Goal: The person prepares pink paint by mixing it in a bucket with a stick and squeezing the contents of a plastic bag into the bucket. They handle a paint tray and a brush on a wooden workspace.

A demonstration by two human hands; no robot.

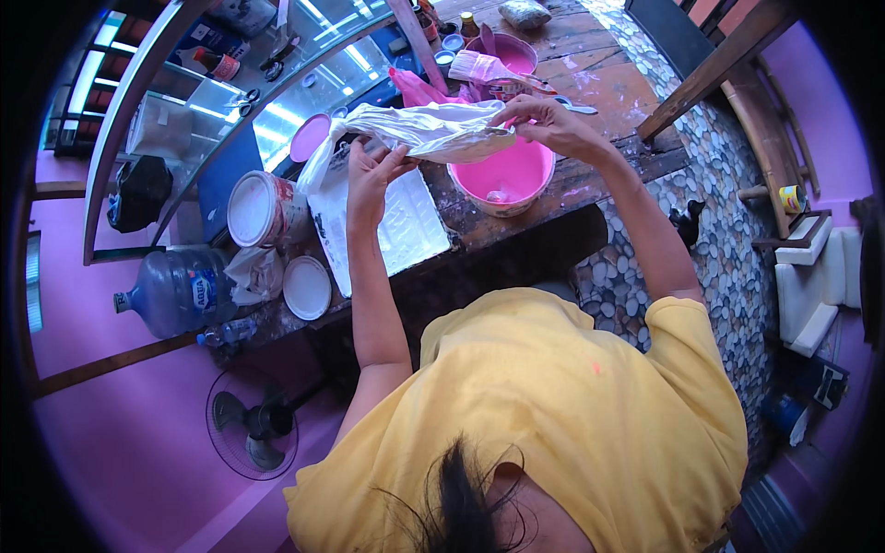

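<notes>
A crumpled white plastic bag (433, 131) stretches between my two hands over the work table. My left hand (376, 170) is closed on its left part, thumb and fingers pinching the sheet. At the right end, my right hand (558, 127) pinches the bag's edge between bent fingers. Just beneath the right end stands a bucket (505, 208) with pink paint inside, partly covered by the bag. Under the left part lies a white paint-smeared sheet (406, 226). A wide brush with pale bristles (477, 67) lies beyond the bag, near a pink plastic bag (413, 88).
A white tub (258, 210), a round white lid (307, 288) and a large blue water jug (180, 292) sit at the left. Behind them rises a glass cabinet (207, 88). A second pink container (521, 55) stands at the far side. A fan (251, 419) is lower left.
</notes>
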